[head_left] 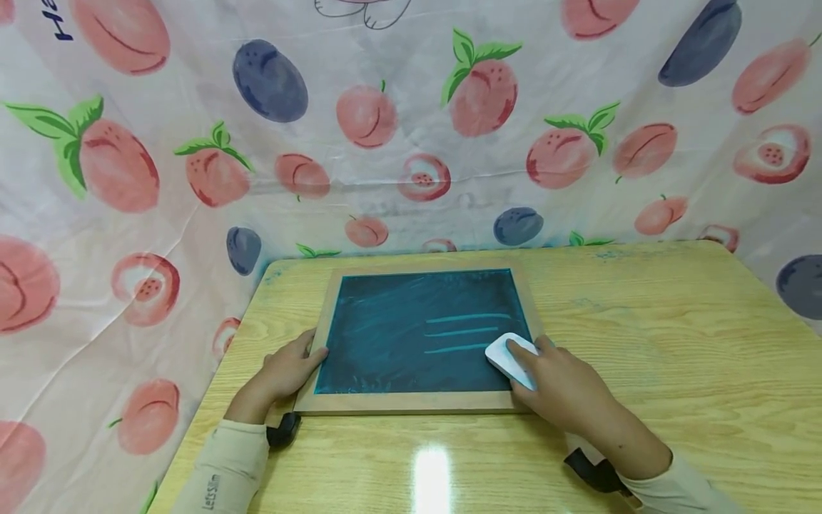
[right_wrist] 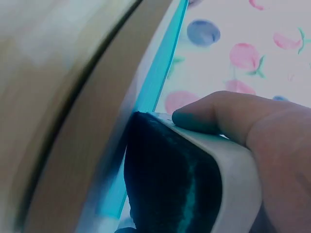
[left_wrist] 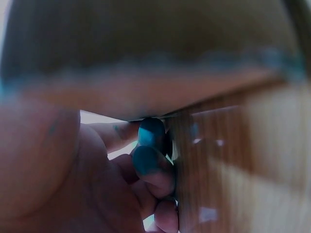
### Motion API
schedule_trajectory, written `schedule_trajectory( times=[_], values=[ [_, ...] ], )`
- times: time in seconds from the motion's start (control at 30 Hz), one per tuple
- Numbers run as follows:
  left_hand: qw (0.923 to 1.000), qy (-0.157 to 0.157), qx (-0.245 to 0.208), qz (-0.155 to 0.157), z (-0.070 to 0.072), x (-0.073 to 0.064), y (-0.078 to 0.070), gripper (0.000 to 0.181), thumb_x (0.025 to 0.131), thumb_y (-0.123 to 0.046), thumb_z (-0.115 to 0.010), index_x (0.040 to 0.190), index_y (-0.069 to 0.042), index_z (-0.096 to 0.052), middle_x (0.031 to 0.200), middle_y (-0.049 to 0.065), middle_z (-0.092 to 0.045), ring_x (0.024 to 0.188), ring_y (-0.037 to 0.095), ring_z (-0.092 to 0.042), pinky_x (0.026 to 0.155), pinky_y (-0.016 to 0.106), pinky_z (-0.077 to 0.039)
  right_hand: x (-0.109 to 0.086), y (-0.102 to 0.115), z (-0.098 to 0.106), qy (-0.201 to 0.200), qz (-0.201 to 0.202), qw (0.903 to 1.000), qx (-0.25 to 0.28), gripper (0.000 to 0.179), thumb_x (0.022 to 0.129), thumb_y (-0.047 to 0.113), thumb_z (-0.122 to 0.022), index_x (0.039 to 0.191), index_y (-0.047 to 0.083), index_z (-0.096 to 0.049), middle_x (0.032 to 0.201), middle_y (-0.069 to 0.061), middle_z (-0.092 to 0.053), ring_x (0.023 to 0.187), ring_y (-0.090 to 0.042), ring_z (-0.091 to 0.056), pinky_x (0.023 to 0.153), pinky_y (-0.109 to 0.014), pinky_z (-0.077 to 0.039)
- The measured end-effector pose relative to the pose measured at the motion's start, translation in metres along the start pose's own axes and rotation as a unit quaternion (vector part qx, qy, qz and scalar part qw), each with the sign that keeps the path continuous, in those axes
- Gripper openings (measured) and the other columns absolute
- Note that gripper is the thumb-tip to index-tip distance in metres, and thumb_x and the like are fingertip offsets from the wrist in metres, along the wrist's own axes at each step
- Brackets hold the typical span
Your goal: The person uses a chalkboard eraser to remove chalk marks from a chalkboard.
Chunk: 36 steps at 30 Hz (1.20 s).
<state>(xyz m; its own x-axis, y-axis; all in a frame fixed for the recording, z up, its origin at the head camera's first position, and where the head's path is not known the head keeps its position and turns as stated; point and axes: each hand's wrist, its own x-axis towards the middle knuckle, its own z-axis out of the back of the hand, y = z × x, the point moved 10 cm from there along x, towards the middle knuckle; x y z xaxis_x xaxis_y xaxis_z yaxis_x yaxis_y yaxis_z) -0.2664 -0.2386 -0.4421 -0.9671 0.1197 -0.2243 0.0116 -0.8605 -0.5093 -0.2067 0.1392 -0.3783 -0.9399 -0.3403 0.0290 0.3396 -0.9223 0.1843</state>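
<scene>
A pale cloth (head_left: 398, 71) printed with pink and blue fruit fills the top and left side of the head view. Below it, a yellow wood-grain table (head_left: 674, 343) reaches the lower right, with a bright glare (head_left: 432, 482) at bottom centre. Your chalkboard (head_left: 385, 343) lies on the table mid-frame. Your left hand (head_left: 285, 371) grips its left edge; right of centre, your right hand (head_left: 568, 385) holds a white eraser (head_left: 502, 354) beside three blue chalk lines (head_left: 459, 333).
</scene>
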Motion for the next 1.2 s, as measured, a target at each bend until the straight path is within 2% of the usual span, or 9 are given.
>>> schedule_trajectory(
  times=[0.2,0.33,0.57,0.77,0.97,1.07,1.2],
  values=[
    [1.0000,-0.001,0.000,0.000,0.000,-0.001,0.000,0.064,0.106,-0.039,-0.045,0.158,-0.006,-0.028,0.146,0.024,-0.052,0.130,0.047,-0.052,0.098,0.071,-0.028,0.003,0.035,-0.009,0.015,0.037,0.9992,0.000,0.059,0.089,0.035,-0.073,0.142,0.014,-0.059,0.124,-0.026,-0.061,0.086,-0.029,-0.066,0.063,-0.040,-0.054],
    [1.0000,-0.002,0.001,0.000,-0.001,0.000,0.000,0.064,0.106,-0.039,-0.045,0.158,-0.006,-0.028,0.146,0.024,-0.053,0.129,0.046,-0.053,0.098,0.071,-0.028,0.004,0.054,-0.018,0.026,0.043,0.9987,0.008,0.060,0.089,0.038,-0.074,0.143,0.017,-0.057,0.128,-0.024,-0.060,0.093,-0.030,-0.067,0.068,-0.041,-0.056],
    [1.0000,-0.002,-0.001,-0.004,0.000,0.000,0.000,0.064,0.106,-0.039,-0.044,0.158,-0.006,-0.028,0.147,0.024,-0.051,0.129,0.046,-0.053,0.096,0.068,-0.029,0.005,0.063,-0.024,0.028,0.045,0.9986,0.008,0.060,0.090,0.040,-0.073,0.145,0.021,-0.056,0.123,-0.018,-0.061,0.088,-0.023,-0.064,0.066,-0.037,-0.054],
    [1.0000,-0.001,0.002,-0.005,0.000,0.001,0.000,0.064,0.106,-0.039,-0.044,0.158,-0.006,-0.027,0.147,0.024,-0.052,0.128,0.046,-0.054,0.097,0.070,-0.028,0.004,0.052,-0.017,0.025,0.040,0.9989,0.005,0.060,0.089,0.037,-0.073,0.144,0.020,-0.056,0.128,-0.023,-0.061,0.096,-0.031,-0.068,0.066,-0.042,-0.056],
    [1.0000,0.000,0.001,-0.003,-0.002,0.002,0.001,0.064,0.106,-0.039,-0.044,0.158,-0.006,-0.027,0.147,0.023,-0.052,0.129,0.046,-0.053,0.098,0.070,-0.027,0.001,0.025,-0.006,0.019,0.028,0.9994,0.006,0.058,0.089,0.034,-0.071,0.143,0.017,-0.058,0.129,-0.028,-0.060,0.095,-0.038,-0.069,0.063,-0.046,-0.056],
    [1.0000,0.002,0.003,-0.001,-0.001,0.003,0.001,0.064,0.106,-0.040,-0.044,0.158,-0.006,-0.027,0.149,0.024,-0.049,0.131,0.047,-0.051,0.099,0.071,-0.027,0.002,0.009,-0.003,0.020,0.016,0.9996,0.010,0.058,0.089,0.033,-0.071,0.143,0.015,-0.058,0.129,-0.031,-0.058,0.091,-0.036,-0.068,0.059,-0.042,-0.053],
    [1.0000,0.003,0.001,-0.001,-0.002,0.003,0.002,0.064,0.106,-0.040,-0.043,0.158,-0.006,-0.027,0.148,0.024,-0.050,0.130,0.047,-0.052,0.099,0.071,-0.027,0.006,-0.014,0.000,0.031,-0.011,0.9993,0.017,0.060,0.090,0.031,-0.070,0.145,0.013,-0.055,0.127,-0.031,-0.057,0.081,-0.028,-0.063,0.056,-0.037,-0.047]
  ],
)
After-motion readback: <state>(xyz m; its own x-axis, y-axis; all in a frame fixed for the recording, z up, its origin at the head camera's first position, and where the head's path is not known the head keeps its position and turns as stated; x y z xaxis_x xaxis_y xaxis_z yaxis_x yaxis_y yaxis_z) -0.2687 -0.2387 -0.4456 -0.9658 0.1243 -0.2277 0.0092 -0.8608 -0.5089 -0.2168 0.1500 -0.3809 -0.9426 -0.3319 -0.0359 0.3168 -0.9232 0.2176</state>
